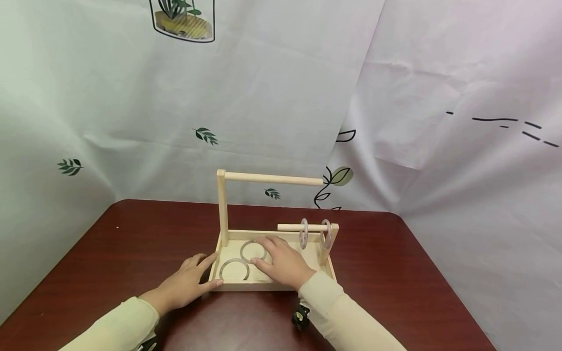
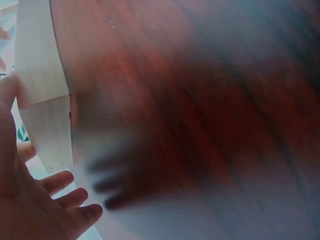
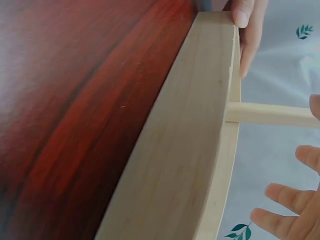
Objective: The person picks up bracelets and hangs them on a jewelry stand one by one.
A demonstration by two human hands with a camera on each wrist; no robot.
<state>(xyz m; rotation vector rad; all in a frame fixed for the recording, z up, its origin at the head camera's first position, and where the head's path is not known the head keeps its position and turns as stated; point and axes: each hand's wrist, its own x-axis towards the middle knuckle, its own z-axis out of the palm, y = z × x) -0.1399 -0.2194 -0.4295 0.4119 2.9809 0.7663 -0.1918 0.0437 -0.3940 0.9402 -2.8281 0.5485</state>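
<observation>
A wooden tray stand (image 1: 259,287) sits on the table, with a tall upper rod (image 1: 274,179) and a short lower rod (image 1: 290,227). Two pale bangles hang on the lower rod: one bangle (image 1: 303,234) midway, another bangle (image 1: 329,234) by the post. Inside the tray lie a front-left bangle (image 1: 221,267) and a farther bangle (image 1: 242,251). My right hand (image 1: 283,261) hovers over the farther bangle, fingers spread and loosely bent; contact with it cannot be made out. At the tray's front-left corner, my left hand (image 1: 186,282) touches the wood with thumb and forefinger, its fingers relaxed.
Dark red table surface (image 1: 395,292) surrounds the tray stand. Behind it hangs a pale cloth backdrop (image 1: 272,97) with leaf prints. The upper rod's right end is free, and the lower rod's left end is free.
</observation>
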